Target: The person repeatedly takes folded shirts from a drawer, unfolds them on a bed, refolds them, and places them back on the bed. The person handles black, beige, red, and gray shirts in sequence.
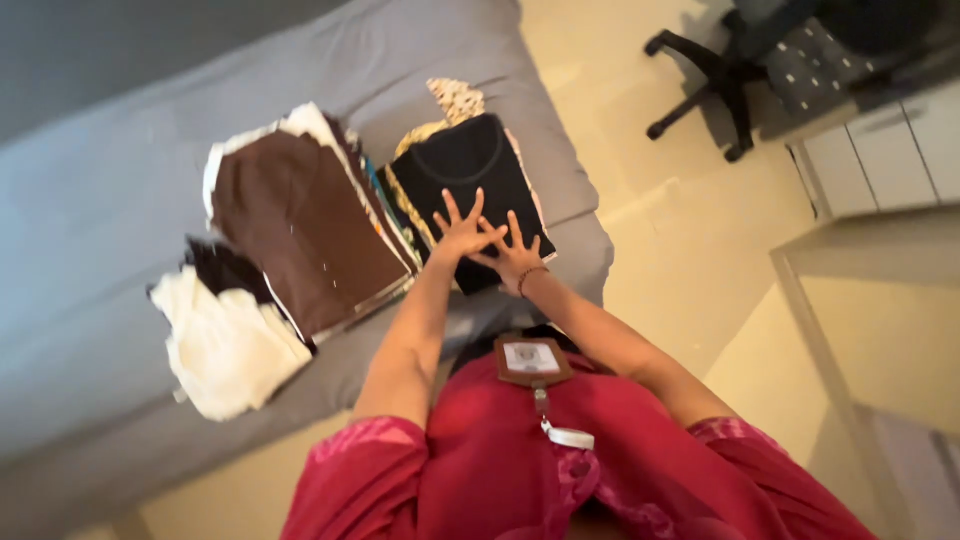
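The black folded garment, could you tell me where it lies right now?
In the head view the black folded garment tops the right-hand stack on the grey bed, beside the brown garment, under the left hand and right hand.

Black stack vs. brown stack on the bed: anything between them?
Head view: no bare bed between the black stack and the brown stack. Only edges of patterned folded cloth under the black stack fill that strip.

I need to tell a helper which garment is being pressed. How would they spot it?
On the grey bed, look at the stack nearest the right edge. Its top piece is the black folded garment, with the left hand and right hand flat on it; the neighbouring stack is topped brown.
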